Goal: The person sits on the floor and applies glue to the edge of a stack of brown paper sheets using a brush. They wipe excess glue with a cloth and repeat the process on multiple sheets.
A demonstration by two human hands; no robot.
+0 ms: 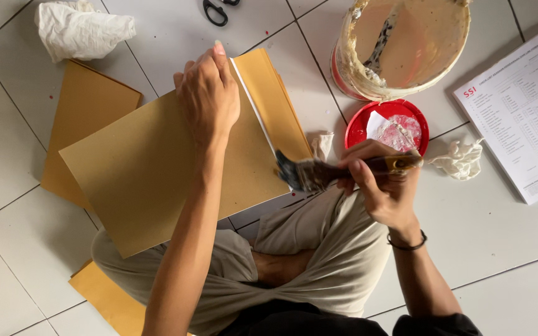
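Observation:
A large brown paper sheet (132, 168) lies across my lap and the tiled floor, its right edge folded over a white strip. My left hand (208, 93) presses flat on the sheet near its top edge, fingers together. My right hand (381, 183) grips a paintbrush (319, 171) by its handle, the dark glue-coated bristles touching the sheet's right edge. A bucket of beige paste (406, 43) stands beyond the brush, with a red lid (359, 127) holding crumpled plastic just in front of it.
More brown sheets (85, 106) lie under and left of the big one, another (104, 295) by my knee. A crumpled white cloth (82, 28), black scissors (216, 9), a printed paper (521, 109) and a wadded tissue (462, 158) sit on the floor.

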